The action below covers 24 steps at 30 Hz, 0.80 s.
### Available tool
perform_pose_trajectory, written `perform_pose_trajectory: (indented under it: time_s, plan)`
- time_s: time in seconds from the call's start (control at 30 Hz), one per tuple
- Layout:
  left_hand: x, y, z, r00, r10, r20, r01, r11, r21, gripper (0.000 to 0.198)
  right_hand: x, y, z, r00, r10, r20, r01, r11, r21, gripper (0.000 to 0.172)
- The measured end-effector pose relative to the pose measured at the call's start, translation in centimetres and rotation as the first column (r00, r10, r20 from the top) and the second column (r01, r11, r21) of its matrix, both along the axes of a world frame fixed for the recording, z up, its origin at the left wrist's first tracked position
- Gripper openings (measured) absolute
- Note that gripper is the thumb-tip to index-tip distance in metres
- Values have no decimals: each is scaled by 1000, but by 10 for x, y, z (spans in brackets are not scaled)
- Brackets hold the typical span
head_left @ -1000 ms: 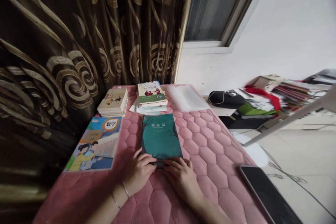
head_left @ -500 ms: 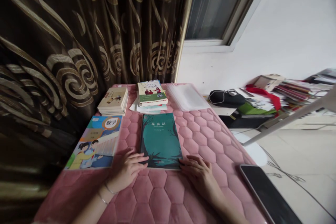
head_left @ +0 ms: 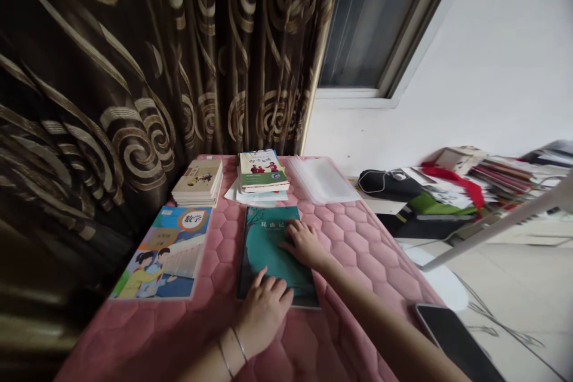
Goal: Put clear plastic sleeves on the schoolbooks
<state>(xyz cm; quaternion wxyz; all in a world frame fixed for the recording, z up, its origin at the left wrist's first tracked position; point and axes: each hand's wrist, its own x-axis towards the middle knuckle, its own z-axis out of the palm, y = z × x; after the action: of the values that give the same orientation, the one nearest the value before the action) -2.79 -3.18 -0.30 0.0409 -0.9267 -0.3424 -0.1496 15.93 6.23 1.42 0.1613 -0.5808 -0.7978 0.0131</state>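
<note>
A dark teal book (head_left: 268, 250) lies closed in the middle of the pink quilted table cover (head_left: 353, 239). My left hand (head_left: 264, 307) rests on the book's near edge with its fingers laid flat. My right hand (head_left: 304, 242) lies flat on the upper right part of the cover, fingers spread towards the title. Neither hand grips anything.
A colourful maths textbook (head_left: 165, 250) lies left of the teal book. Two stacks of books (head_left: 199, 180) (head_left: 262, 173) and a clear plastic sleeve (head_left: 320, 178) sit at the back. A dark tablet (head_left: 456, 343) lies at the right edge. Curtains hang behind; a cluttered desk stands right.
My right hand has moved from the book's near right corner up onto the cover. My left hand has shifted from the left corner onto the near edge. The camera has tilted slightly.
</note>
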Motion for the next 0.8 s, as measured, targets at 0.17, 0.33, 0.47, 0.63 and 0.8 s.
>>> perform_pose_trajectory:
  time_s: [0.17,0.33,0.47,0.63,0.8]
  plan:
    - [1,1,-8,1000,-5,-22,6,999,54,23,-6,69,6,996,-70,51,77,983,-166,56]
    - [-7,0,-5,1000,-14,-27,17,993,119,22,-7,80,11,991,-110,74,124,969,-215,50]
    - [-26,-2,-1,998,-53,-20,56,984,172,22,11,62,16,984,-139,112,162,958,-237,45]
    - [-70,1,4,994,-99,-35,104,972,211,26,42,20,21,974,-186,128,213,943,-255,39]
    - [-105,32,12,993,-12,-115,37,976,216,35,61,-24,5,950,-313,9,298,897,-327,31]
